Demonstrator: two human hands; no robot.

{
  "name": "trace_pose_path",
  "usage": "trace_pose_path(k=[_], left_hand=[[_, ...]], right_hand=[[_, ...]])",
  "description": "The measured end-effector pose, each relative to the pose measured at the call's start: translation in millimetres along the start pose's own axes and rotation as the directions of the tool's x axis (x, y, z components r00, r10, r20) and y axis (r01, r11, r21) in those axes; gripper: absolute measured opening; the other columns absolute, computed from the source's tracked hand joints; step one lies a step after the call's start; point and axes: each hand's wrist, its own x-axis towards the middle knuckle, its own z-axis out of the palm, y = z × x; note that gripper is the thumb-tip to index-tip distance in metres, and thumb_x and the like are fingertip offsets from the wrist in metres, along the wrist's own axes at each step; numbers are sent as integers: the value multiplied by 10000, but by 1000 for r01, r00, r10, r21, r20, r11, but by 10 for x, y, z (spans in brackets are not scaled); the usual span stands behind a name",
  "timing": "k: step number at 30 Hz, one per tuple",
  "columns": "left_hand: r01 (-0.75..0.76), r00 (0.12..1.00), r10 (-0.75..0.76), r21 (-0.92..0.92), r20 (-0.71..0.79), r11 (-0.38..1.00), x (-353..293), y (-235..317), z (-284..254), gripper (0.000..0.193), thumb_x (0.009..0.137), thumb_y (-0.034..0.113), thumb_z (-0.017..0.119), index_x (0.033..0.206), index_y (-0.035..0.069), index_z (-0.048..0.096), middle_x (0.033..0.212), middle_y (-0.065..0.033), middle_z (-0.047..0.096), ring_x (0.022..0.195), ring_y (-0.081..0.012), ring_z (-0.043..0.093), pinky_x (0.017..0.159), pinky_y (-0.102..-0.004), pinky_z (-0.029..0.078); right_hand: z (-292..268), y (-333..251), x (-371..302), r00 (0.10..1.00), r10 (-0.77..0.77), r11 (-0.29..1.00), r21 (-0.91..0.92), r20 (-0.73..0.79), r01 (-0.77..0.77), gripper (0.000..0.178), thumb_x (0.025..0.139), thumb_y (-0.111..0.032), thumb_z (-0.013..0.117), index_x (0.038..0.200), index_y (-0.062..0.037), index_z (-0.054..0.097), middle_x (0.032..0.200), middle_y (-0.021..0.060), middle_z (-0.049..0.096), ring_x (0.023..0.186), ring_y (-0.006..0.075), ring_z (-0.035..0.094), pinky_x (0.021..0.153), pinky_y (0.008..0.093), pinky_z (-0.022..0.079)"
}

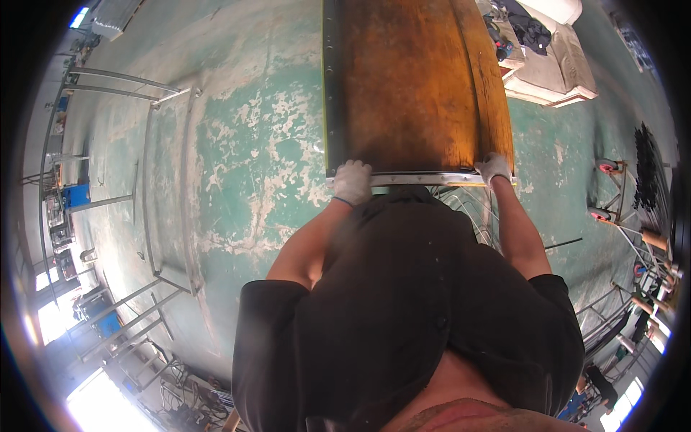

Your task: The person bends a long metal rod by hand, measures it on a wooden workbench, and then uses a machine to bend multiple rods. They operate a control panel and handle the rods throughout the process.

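In front of me stretches a long table (403, 86) with a worn orange-brown top, darkened in places. A pale metal strip (425, 178) with small holes runs along its near edge. My left hand (353, 181), in a whitish work glove, is closed over the near left corner, its fingers curled on the edge. At the near right corner my right hand (494, 169), gloved too, is curled closed on the edge, with its fingertips partly hidden. A dark line runs lengthwise down the top and ends by my right hand.
Metal frames (147, 180) stand on the worn green floor (266, 151) at left. A cushioned seat (551, 68) with dark cloth lies beyond the table's right side. Wheeled racks (612, 191) and dark bundled rods (646, 165) are at far right. Thin wire framework (466, 207) shows below the table edge.
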Motion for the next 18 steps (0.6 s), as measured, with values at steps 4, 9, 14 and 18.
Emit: trace_pose_path(k=[4,9,14,18], left_hand=[[-9,999,6,-56,-43,998,-17,-104,41,314,879,179,736,1184,118,780,1233,-128,722,1261,-328,657,1082,-467,540],[8,998,-11,-45,-64,999,-27,-87,127,282,872,176,741,1144,114,781,1216,-135,717,1255,-333,657,1059,-478,556],[35,999,-38,-67,-36,997,-40,-43,23,276,901,178,732,1164,113,786,1234,-128,715,1267,-328,651,1071,-467,555],[33,999,-36,-81,-39,996,-58,-52,4,304,900,217,754,1183,111,787,1236,-128,718,1268,-328,651,1086,-468,553]], right_hand=[[79,69,74,999,-31,999,19,-39,32,407,898,-389,833,1207,-125,819,1262,189,799,1231,391,746,1048,501,587],[-9,276,31,974,83,986,158,-211,-50,372,947,-343,805,1235,-107,808,1231,195,806,1156,416,761,1001,486,590],[-376,514,-230,899,225,918,390,-375,-68,376,959,-235,737,1326,-164,783,1245,193,803,1203,378,754,1035,474,582],[-561,754,-150,818,247,847,526,-519,78,454,919,-120,711,1366,-166,777,1161,152,807,1024,295,765,929,407,591]])
